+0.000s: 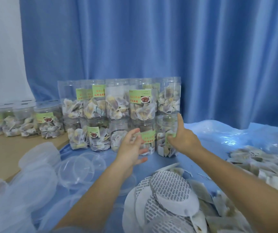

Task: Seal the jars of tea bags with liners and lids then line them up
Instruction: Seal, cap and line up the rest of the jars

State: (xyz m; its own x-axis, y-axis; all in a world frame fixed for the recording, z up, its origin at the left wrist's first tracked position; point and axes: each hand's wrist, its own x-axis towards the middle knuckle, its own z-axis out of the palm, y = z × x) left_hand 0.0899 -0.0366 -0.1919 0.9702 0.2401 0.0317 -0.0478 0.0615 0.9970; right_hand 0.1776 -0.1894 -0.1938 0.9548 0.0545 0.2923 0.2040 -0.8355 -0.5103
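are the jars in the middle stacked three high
No, the stacked jars in the middle stand two high, an upper row on a lower row, in front of the blue curtain.

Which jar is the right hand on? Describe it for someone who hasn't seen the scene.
Find the two-tier jar stack before the blue curtain. Go to its bottom row, right end. That jar is the one the right hand touches; it has a neighbour only on its left.
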